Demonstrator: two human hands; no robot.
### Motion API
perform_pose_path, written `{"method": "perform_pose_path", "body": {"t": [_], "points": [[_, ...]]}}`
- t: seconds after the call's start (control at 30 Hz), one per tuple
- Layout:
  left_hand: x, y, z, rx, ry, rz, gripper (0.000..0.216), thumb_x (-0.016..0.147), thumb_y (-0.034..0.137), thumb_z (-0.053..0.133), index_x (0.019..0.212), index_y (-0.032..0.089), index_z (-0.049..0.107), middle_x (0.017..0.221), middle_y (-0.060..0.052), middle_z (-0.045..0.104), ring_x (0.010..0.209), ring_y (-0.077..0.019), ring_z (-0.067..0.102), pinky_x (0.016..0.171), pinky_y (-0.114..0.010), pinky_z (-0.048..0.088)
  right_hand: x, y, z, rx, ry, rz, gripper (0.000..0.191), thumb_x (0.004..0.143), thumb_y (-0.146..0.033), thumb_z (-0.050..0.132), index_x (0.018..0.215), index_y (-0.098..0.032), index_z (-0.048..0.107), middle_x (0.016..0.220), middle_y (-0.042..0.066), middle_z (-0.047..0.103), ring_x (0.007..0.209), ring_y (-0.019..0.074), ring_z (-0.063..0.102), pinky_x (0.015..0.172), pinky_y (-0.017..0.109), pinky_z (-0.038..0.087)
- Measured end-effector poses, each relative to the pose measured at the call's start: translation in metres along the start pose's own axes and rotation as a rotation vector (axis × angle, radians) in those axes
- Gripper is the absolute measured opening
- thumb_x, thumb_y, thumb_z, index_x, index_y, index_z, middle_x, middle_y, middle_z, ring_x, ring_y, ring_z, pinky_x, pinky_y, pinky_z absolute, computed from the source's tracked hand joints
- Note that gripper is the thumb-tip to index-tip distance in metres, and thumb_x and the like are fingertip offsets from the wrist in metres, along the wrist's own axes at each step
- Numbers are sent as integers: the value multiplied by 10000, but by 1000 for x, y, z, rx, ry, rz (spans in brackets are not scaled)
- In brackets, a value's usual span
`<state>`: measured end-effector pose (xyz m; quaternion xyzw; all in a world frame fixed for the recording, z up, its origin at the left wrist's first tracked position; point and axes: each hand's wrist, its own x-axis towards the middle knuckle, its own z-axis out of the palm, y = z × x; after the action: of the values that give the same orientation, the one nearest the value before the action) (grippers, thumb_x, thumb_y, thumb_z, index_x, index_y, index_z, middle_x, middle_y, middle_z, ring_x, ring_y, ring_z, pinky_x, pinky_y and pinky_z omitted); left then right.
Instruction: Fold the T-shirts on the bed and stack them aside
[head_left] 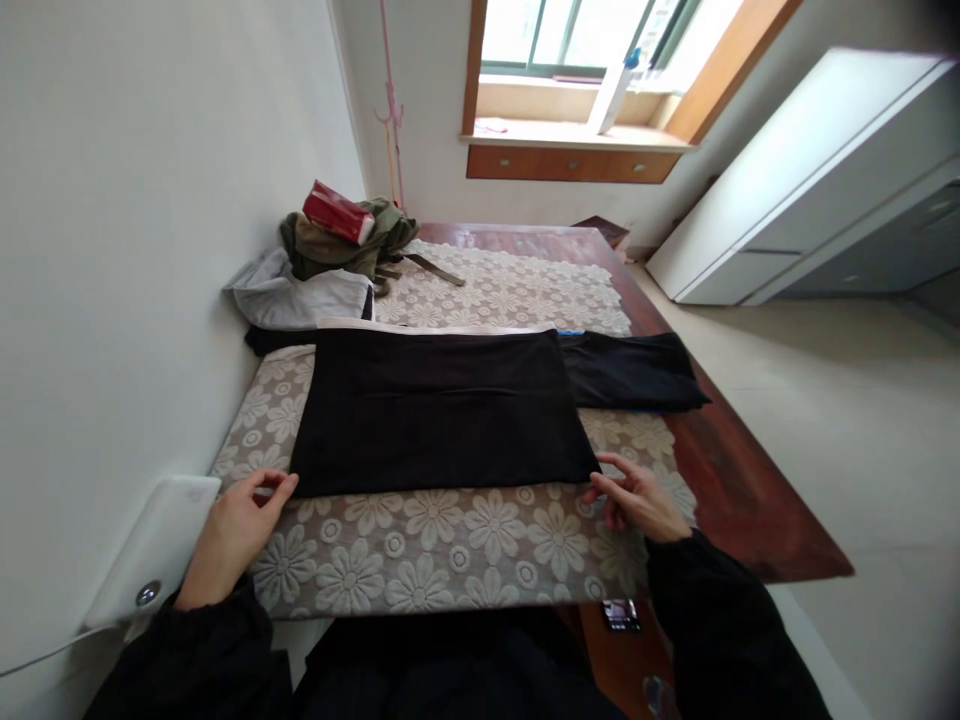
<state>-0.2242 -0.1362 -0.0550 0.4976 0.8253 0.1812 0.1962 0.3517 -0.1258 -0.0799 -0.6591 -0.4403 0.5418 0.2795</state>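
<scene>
A black folded garment (442, 410) lies flat on the table as a wide rectangle; its exact kind cannot be made out. My left hand (238, 530) pinches its near left corner between thumb and fingers. At the near right corner, my right hand (637, 498) grips the fabric with thumb and forefinger, the other fingers curled below. A pale strip shows along the garment's far edge. Beyond its right side lies another dark folded garment (634, 372) with a bit of blue at its edge.
The wooden table (739, 480) wears a floral lace tablecloth (420, 545). At the back left are a grey garment (300, 292), a green backpack (322, 250) and a red packet (334, 210). A white device (161, 540) stands by the wall; a phone (621, 615) lies below the table edge.
</scene>
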Motion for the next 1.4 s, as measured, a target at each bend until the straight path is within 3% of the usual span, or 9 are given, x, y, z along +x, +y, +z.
{"method": "perform_pose_path", "body": {"t": [0.13, 0.27, 0.37, 0.47, 0.73, 0.9, 1.0, 1.13, 1.4], "points": [[-7, -2, 4, -181, -64, -27, 431, 681, 677, 642, 782, 264, 709, 678, -35, 740, 536, -223, 635, 545, -324, 501, 0, -2, -6, 49, -150, 50, 795, 745, -697, 809, 1343, -259, 522, 933, 80, 836, 482, 203, 706, 402, 285, 533], [-12, -2, 6, -396, -274, -193, 508, 652, 709, 678, 848, 241, 652, 557, -2, 668, 430, -209, 611, 404, -278, 438, 4, -2, -7, 60, -210, 121, 602, 729, -711, 831, 1029, -226, 637, 970, 119, 826, 569, 208, 751, 397, 250, 534], [-12, -1, 6, -430, -219, -220, 503, 640, 677, 703, 865, 234, 628, 734, -52, 763, 530, -231, 711, 414, -269, 480, 8, -1, -7, 68, -62, 63, 597, 664, -739, 865, 818, -208, 641, 757, 78, 776, 611, 231, 759, 424, 257, 556], [-12, -4, 5, -437, -137, -215, 437, 631, 638, 701, 796, 240, 621, 692, -35, 734, 544, -243, 717, 414, -282, 502, 8, 5, -11, 58, 25, 34, 620, 621, -755, 885, 787, -195, 676, 655, 60, 729, 631, 237, 751, 472, 276, 584], [-18, -25, 13, -506, -52, -213, 376, 672, 586, 764, 758, 252, 617, 626, -7, 702, 520, -227, 678, 398, -275, 470, -6, 10, -11, 62, 59, 33, 623, 614, -759, 887, 790, -198, 681, 698, 47, 737, 604, 189, 709, 502, 280, 591], [-20, -14, 16, -513, -1, -224, 464, 593, 568, 814, 766, 258, 514, 632, 47, 626, 481, -176, 630, 421, -259, 471, -4, 4, -6, 57, 73, 59, 638, 569, -769, 898, 745, -215, 636, 638, 34, 723, 514, 177, 672, 463, 284, 555], [-28, -4, 11, -615, 82, -203, 463, 593, 505, 831, 800, 253, 501, 697, 81, 581, 463, -106, 548, 432, -223, 444, -8, 7, -8, 71, 108, 8, 621, 583, -765, 892, 755, -223, 643, 635, 29, 725, 547, 194, 683, 528, 321, 590], [-42, -2, 1, -758, 35, -205, 503, 591, 510, 866, 918, 248, 588, 693, 81, 569, 482, -92, 467, 422, -202, 398, -19, 11, -14, 45, 65, 1, 590, 635, -732, 886, 790, -221, 636, 639, 26, 722, 561, 199, 681, 551, 333, 587], [-46, -5, -10, -661, -65, -26, 581, 554, 518, 919, 1032, 244, 734, 1029, -25, 726, 855, -198, 686, 747, -275, 600, -23, 3, -15, -85, 43, -303, 502, 844, -582, 807, 1201, -262, 655, 705, -19, 705, 617, 169, 662, 618, 312, 581]]}}
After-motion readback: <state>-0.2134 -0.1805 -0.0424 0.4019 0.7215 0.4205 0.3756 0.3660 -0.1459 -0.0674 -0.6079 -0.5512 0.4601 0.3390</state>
